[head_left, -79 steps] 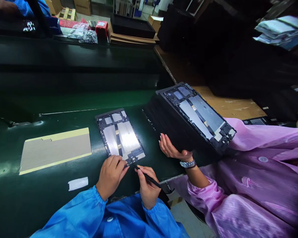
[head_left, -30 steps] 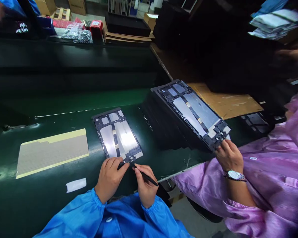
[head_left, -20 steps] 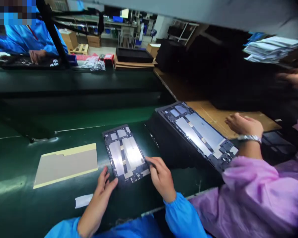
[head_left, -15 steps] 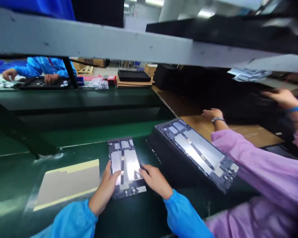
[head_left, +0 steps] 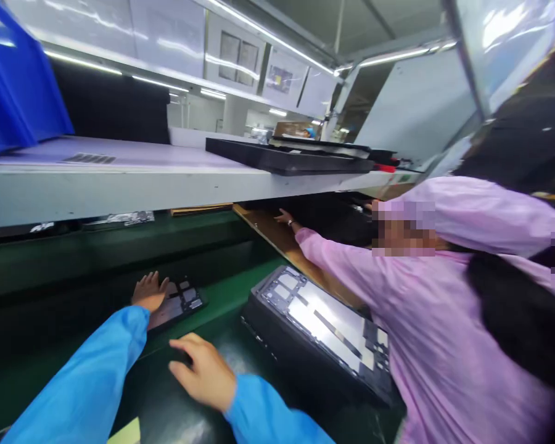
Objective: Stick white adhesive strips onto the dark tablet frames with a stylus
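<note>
At the bottom edge, the corner of a yellow-edged sheet [head_left: 127, 433] lies on the dark green worktop [head_left: 185, 404]. Just above it, the right hand [head_left: 206, 372] hangs over the worktop, thumb and forefinger parted wide, pointing left; what the folded lower fingers may hold cannot be told.

To the right of it, a black stack [head_left: 282, 345] carries a tablet frame [head_left: 328, 327], face up and slightly tilted. Its long axis runs from far left to near right, with the end of crowded small parts toward the near right.

Farther off, on the green strip behind the worktop, lies the tablet panel [head_left: 192, 300]. Its long axis appears to slope from lower left to upper right, the dark end with pale patches pointing right. The left hand [head_left: 150, 291] is spread over its left end, fingers straight and somewhat fanned; whether the thumb presses it cannot be told.

Beyond the stack, a co-worker in pink [head_left: 444, 333] stretches an arm over a brown board [head_left: 268, 231], the co-worker's hand [head_left: 285, 216] near its far end. Above runs a grey shelf [head_left: 166, 188] bearing a blue bin [head_left: 18, 86] and a black tray [head_left: 291, 161].
</note>
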`<state>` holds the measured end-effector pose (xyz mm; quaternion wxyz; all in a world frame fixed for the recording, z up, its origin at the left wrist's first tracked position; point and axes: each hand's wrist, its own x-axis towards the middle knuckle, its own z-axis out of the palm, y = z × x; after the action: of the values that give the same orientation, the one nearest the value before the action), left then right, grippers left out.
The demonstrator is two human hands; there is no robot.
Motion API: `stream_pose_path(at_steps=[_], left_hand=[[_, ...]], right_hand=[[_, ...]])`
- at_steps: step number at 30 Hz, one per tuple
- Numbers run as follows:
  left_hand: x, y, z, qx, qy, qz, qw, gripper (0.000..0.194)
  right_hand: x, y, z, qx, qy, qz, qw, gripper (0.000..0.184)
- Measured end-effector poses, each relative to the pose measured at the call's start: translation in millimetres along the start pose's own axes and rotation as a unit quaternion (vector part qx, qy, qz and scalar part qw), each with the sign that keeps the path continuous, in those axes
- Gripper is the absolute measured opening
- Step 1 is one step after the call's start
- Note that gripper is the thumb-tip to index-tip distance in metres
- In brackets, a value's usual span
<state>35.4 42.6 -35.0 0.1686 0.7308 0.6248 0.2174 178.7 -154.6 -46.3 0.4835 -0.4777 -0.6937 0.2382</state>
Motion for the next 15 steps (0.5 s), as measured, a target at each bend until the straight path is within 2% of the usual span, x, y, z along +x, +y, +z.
stream_pose_path(at_steps=[1,2,3,4,6,7,8,9,11,13,15], left_hand=[[-10.7,9.2,6.9,-0.016,0.0,0.032,0.999,0.03],[-24.8,21.0,14.9,-0.039,-0.003,0.064,0.997,0.031],[-42.3,35.5,23.7,-0.062,-0.011,0.098,0.993,0.031],[-62.9,52.2,33.2,-0.086,-0.024,0.135,0.987,0.03],[-110.3,89.9,53.9,-0.133,-0.063,0.204,0.968,0.026],[-134.9,109.6,64.5,-0.164,-0.081,0.233,0.955,0.026],[-158.6,129.1,74.6,-0.234,-0.102,0.247,0.935,0.028],[-180.5,148.2,83.5,-0.294,-0.122,0.226,0.921,0.033],[-216.2,184.2,95.5,-0.373,-0.184,0.132,0.9,0.05],[-240.3,216.8,98.0,-0.42,-0.227,0.033,0.878,0.067],[-254.7,244.7,93.0,-0.471,-0.246,-0.031,0.847,0.086]], right_hand=[[-19.3,-8.5,-38.6,-0.055,-0.001,-0.009,0.998,0.031],[-37.5,-15.5,-82.4,-0.118,0.032,-0.019,0.992,0.039],[-52.4,-19.9,-128.7,-0.196,0.069,-0.017,0.978,0.043],[-62.6,-20.5,-174.7,-0.286,0.116,0.001,0.951,0.041],[-67.0,-9.9,-256.0,-0.439,0.167,0.1,0.877,0.032],[-62.4,0.1,-288.1,-0.476,0.156,0.154,0.852,0.027],[-55.4,11.5,-313.4,-0.478,0.114,0.203,0.847,0.02],[-47.7,23.1,-332.0,-0.456,0.055,0.233,0.857,0.018],[-37.6,42.4,-351.6,-0.391,-0.024,0.244,0.887,0.027],[-42.8,53.8,-354.2,-0.332,-0.045,0.238,0.912,0.037],[-65.1,59.1,-346.8,-0.294,-0.018,0.232,0.927,0.045]])
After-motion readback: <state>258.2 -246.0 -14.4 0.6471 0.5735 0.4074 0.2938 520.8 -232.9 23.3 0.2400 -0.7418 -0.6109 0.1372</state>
